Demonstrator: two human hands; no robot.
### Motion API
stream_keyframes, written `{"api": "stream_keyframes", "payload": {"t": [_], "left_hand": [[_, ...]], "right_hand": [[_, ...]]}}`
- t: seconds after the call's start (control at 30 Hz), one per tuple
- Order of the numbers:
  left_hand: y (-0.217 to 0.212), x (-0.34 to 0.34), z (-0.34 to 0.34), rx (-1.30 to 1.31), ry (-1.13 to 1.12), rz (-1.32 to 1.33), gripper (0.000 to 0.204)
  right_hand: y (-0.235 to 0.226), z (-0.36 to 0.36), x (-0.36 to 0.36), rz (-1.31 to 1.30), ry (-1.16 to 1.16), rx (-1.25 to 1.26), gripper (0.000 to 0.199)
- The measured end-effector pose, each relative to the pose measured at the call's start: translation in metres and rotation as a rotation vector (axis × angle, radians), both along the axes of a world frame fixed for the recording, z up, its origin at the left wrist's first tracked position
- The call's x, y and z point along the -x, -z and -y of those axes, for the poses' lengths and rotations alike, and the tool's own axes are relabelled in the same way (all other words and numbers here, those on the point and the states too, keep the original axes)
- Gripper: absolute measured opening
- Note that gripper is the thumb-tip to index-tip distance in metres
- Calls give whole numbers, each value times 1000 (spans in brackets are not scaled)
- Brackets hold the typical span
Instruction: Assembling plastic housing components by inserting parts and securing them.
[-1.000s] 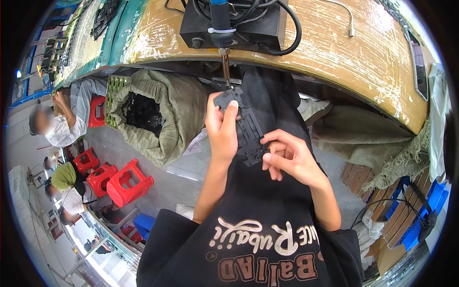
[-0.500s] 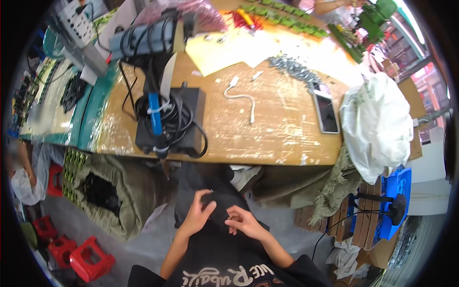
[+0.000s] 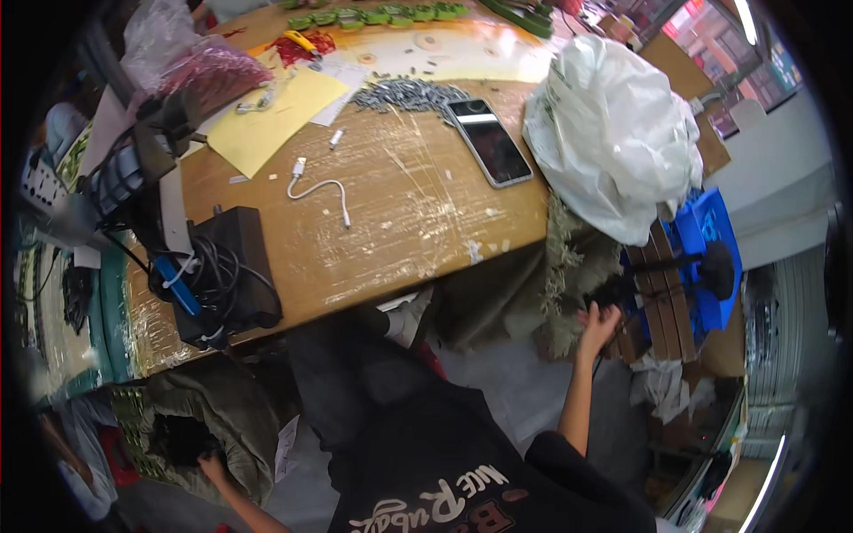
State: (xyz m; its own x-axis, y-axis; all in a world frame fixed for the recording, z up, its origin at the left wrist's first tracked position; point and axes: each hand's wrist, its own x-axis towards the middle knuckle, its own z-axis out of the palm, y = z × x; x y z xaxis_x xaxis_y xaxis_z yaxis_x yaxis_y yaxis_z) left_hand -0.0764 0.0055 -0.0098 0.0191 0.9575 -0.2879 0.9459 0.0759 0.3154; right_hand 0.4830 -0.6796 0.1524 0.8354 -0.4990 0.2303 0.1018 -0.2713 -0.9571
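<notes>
My left hand (image 3: 211,466) is at the mouth of a grey-green cloth sack (image 3: 244,417) on the lower left, its fingertips against the black contents (image 3: 182,440); they are too dark to tell whether it grips any. Out to the right, my right hand (image 3: 601,324) has its fingers apart and slightly bent. It is beside a dark clump (image 3: 611,290) in front of a stack of brown flat boxes (image 3: 662,298). Whether the fingers touch the clump is unclear.
The wrapped table (image 3: 400,240) bears a phone (image 3: 493,147), a white cable (image 3: 322,188), grey small parts (image 3: 404,93), yellow paper (image 3: 275,120) and a black box with cables (image 3: 235,275). A white bag (image 3: 613,133) bulges at its right edge, near a blue crate (image 3: 711,240).
My hands have parted from in front of my body: the left went down-left to the sack, the right out to the boxes. The view has turned to the right.
</notes>
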Motion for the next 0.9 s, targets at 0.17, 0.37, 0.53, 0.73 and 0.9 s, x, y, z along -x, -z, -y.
{"api": "stream_keyframes", "payload": {"t": [0.17, 0.37, 0.53, 0.73, 0.9], "left_hand": [[42, -22, -4, 211, 186, -224, 73], [52, -2, -16, 214, 323, -141, 71], [53, 1, -11, 209, 385, -99, 63], [48, 4, -3, 225, 437, -49, 54], [38, 15, 12, 211, 421, -21, 47]], "right_hand": [[46, 27, -21, -280, -171, 6, 26], [-22, -56, 8, -97, -220, -92, 18], [-139, -191, 57, 138, -946, -486, 17], [-220, -319, 154, -504, -2547, -1887, 32], [-256, -349, 186, -603, -2396, -2507, 21]]}}
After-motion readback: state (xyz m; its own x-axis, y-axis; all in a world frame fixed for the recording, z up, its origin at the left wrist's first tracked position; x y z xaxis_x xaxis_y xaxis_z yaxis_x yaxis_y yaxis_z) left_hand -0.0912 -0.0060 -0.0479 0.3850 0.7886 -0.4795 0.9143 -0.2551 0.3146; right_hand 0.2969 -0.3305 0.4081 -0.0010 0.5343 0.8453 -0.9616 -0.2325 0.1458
